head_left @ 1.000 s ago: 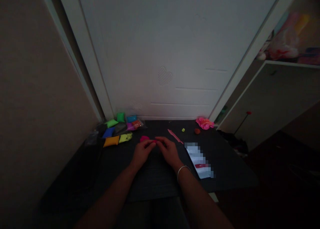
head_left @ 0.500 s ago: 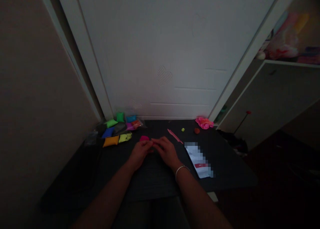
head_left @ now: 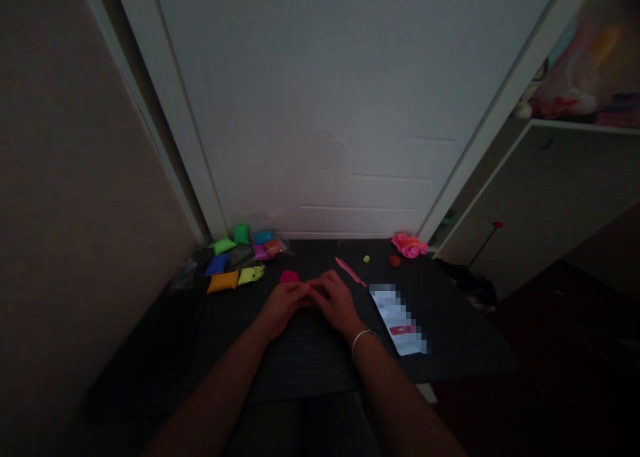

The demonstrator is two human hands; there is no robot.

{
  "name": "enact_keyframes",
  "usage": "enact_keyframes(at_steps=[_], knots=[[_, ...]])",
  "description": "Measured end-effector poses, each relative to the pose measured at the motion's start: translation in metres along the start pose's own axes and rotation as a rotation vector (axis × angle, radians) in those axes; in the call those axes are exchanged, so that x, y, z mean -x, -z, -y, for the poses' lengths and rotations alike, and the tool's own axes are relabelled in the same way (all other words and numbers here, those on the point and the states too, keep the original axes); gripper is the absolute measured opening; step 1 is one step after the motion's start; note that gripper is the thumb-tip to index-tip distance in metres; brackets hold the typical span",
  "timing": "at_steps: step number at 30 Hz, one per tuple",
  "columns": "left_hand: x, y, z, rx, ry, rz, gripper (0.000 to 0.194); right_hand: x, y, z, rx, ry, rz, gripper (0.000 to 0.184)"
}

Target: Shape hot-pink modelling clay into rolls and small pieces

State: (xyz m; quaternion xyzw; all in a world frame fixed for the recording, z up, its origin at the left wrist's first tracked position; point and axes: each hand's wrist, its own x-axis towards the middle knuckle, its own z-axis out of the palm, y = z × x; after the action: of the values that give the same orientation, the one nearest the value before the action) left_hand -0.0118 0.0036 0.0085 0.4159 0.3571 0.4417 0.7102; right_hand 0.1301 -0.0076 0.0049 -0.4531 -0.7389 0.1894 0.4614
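Observation:
My left hand and my right hand meet over the dark table, fingertips pinched together. A small bit of reddish-pink clay shows between the fingers, mostly hidden by them. Just behind my left fingertips lies a bright pink lump of clay. A bracelet circles my right wrist. Beyond my right hand lie pink modelling tools, a tiny yellow-green piece and a brownish-red ball.
Several coloured clay packets, among them an orange one and a blue one, lie at the back left. A phone with a lit, blurred screen rests on the right. Pink moulded pieces sit against the white door.
My fingers shift slightly against each other around the small clay piece. The things on the table stay where they were.

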Motion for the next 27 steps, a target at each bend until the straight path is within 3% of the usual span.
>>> enact_keyframes(at_steps=[5, 10, 15, 21, 27], knots=[[0.0012, -0.0018, -0.0021, -0.010, -0.006, 0.002, 0.021, 0.0002, 0.0011, 0.0031, 0.007, 0.045, 0.047, 0.030], [0.0015, -0.0017, -0.0015, 0.007, 0.002, 0.014, 0.018, 0.0006, 0.0014, 0.0021, 0.053, 0.010, 0.007, 0.018], [0.0011, -0.0017, -0.0019, 0.018, -0.006, -0.006, 0.018, 0.0010, 0.0023, 0.0044, 0.017, 0.060, 0.034, 0.028], [0.0013, -0.0017, -0.0018, 0.024, 0.015, 0.013, 0.017, 0.0009, 0.0011, 0.0006, 0.016, 0.065, -0.002, 0.016], [0.0010, -0.0003, -0.0006, 0.043, 0.031, 0.062, 0.020, 0.0010, 0.0008, -0.0005, 0.053, 0.097, 0.023, 0.023]])
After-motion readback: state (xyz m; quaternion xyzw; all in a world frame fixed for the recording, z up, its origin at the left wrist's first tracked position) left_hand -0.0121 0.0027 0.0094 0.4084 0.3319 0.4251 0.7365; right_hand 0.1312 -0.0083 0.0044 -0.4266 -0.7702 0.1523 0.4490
